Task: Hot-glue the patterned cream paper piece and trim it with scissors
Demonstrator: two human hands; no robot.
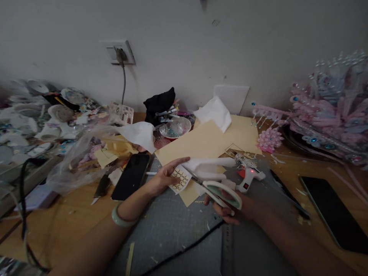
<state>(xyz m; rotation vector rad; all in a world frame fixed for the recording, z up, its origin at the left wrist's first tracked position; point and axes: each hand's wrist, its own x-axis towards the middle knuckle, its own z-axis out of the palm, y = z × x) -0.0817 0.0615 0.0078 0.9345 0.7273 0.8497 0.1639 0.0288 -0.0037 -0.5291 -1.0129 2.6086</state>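
My left hand pinches a small white paper piece with a gold lattice pattern, held over a grey cutting mat. A pale green bangle sits on that wrist. My right hand grips scissors with pale green and white handles; their blades point left and meet the patterned piece's edge. A white glue gun with a red light lies just right of the scissors.
A black phone lies left of my hands and a dark tablet at the right. Tan paper sheets, white tissue, a craft knife, a pink beaded headdress and cluttered plates surround the mat. A black cord crosses it.
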